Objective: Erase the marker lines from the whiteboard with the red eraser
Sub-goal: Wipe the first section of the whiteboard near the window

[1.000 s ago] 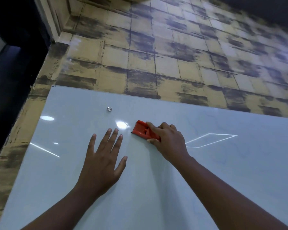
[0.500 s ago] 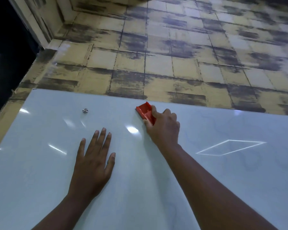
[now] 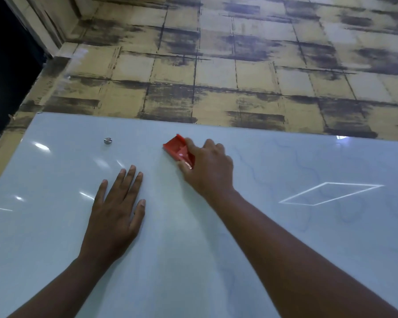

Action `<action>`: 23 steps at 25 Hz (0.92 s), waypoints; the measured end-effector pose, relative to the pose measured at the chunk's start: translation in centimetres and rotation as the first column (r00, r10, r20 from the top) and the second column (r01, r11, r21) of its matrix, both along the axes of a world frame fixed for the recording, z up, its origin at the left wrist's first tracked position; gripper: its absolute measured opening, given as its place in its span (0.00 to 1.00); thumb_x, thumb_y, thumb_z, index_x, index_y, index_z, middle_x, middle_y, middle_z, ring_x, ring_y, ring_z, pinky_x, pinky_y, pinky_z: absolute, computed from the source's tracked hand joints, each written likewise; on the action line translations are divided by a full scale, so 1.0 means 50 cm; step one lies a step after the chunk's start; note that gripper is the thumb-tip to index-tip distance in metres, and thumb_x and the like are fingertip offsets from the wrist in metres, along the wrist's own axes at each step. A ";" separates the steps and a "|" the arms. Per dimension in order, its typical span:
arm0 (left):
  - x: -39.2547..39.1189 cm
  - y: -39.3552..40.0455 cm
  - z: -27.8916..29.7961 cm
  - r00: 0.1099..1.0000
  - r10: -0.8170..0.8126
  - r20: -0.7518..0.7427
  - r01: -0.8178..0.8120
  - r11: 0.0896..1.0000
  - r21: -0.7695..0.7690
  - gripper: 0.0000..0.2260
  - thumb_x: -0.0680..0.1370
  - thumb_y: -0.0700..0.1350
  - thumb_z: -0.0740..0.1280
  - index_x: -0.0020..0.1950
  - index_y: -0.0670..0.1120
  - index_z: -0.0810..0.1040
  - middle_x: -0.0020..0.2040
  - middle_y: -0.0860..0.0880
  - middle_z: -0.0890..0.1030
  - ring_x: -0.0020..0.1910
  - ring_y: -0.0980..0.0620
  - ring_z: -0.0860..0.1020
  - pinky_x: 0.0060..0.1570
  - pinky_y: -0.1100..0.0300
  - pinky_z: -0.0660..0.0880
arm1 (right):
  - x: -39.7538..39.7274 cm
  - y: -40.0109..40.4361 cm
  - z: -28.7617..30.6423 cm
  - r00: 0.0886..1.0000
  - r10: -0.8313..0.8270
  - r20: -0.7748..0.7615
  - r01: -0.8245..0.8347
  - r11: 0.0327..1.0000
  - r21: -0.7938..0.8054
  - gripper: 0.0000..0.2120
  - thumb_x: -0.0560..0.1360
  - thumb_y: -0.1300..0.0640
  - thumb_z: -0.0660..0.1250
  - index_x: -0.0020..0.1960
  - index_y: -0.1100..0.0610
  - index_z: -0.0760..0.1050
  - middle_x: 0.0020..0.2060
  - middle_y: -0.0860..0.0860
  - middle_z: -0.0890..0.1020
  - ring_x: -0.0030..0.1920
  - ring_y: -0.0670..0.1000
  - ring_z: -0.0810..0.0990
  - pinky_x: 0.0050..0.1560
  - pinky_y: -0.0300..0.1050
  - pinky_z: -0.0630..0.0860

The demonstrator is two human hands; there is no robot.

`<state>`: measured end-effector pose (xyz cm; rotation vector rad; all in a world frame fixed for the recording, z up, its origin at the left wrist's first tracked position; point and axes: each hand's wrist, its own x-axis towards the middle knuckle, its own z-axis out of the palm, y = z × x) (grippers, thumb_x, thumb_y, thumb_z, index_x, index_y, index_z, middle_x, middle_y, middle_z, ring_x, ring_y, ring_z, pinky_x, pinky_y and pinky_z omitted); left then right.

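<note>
Since the frame half a second back, the eraser [image 3: 178, 150] has shifted little: it sits near the top edge of the whiteboard [image 3: 55, 171], its long axis now lying more diagonal than before. The left hand [image 3: 115, 210] is unchanged, flat on the board with fingers spread, holding nothing. The right hand [image 3: 207, 167] is clamped on the eraser's lower end, thumb along one side, fingers over the other. Faint blue marker lines [image 3: 308, 171] remain right of that hand, none visible left of it.

Judgement: eraser looks like a light, stiff plastic shell; grip by its long sides. Glossy board is probably slick, so steady downward pressure is needed.
</note>
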<state>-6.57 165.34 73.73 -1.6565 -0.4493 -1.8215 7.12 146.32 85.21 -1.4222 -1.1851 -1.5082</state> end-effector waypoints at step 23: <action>-0.002 0.000 -0.015 1.000 0.006 -0.029 -0.006 1.000 -0.015 0.29 0.86 0.54 0.51 0.86 0.43 0.59 0.87 0.46 0.57 0.86 0.46 0.55 0.83 0.38 0.54 | 0.021 0.016 -0.194 0.996 -0.068 0.063 0.059 0.989 0.135 0.31 0.74 0.40 0.69 0.73 0.52 0.74 0.41 0.49 0.74 0.40 0.50 0.74 0.34 0.45 0.76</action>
